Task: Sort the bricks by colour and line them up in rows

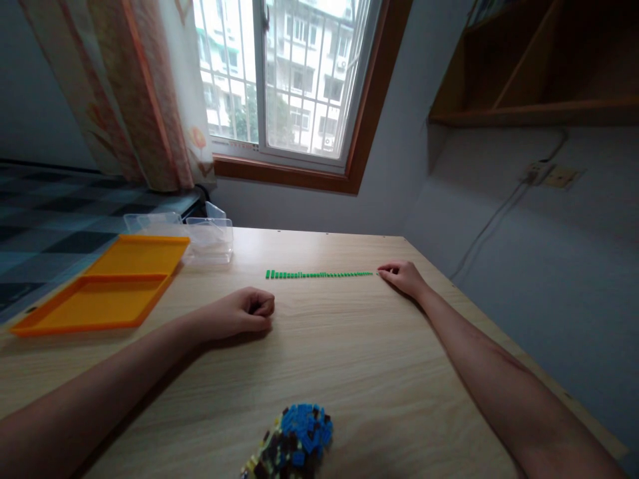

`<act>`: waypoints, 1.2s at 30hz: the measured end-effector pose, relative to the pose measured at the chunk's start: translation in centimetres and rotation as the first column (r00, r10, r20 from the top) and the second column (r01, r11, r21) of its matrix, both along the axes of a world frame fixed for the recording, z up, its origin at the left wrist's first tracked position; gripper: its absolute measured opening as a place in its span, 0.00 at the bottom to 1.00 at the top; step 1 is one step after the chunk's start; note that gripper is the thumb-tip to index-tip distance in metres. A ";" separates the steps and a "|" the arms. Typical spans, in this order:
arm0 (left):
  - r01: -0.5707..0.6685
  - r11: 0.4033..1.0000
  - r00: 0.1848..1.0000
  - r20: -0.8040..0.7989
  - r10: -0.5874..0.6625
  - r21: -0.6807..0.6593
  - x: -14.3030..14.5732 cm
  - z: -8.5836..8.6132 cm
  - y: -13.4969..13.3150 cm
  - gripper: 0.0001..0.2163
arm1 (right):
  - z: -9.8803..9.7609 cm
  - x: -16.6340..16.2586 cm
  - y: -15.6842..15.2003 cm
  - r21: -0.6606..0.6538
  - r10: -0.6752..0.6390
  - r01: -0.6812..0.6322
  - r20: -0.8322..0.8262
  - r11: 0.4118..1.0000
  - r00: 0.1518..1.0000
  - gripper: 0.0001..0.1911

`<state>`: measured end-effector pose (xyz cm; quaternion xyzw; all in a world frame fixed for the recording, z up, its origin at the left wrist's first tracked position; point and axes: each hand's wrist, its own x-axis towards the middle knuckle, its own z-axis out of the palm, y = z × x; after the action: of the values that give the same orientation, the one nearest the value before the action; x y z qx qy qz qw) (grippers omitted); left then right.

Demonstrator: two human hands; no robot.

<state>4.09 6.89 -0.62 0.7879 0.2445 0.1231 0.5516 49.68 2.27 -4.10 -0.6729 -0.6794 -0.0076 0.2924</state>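
Note:
A long row of small green building bricks [309, 275] runs across the table, the taller ones at its left end and tiny ones at its right. At that right end, my right hand [403, 276] pinches with thumb and forefinger close to the tabletop; a tiny pale speck shows at the fingertips, too small to name. My left hand [252, 311] rests on the table in a loose fist, in front of the row's left end. What lies inside its curled fingers, if anything, is hidden. Nearest me is a heap of blue, black and yellow bricks [307, 429].
To the left lies an orange two-part tray [124, 274], partly over the table's edge. Behind it stand clear plastic boxes [212, 239]. A wall bounds the table's right side, with a window [299, 73] beyond the far edge. A shelf [539, 110] hangs at upper right.

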 end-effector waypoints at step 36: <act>-0.017 0.999 1.000 -0.010 0.017 0.044 0.3 0.4 -0.5 0.17 | 0.1 -1.3 0.1 -0.012 0.001 0.000 0.086 1.000 0.996 0.12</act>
<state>4.35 6.36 -0.24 0.7984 0.2513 0.1289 0.5318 48.33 2.33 -3.99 -0.6735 -0.6916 -0.0324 0.2589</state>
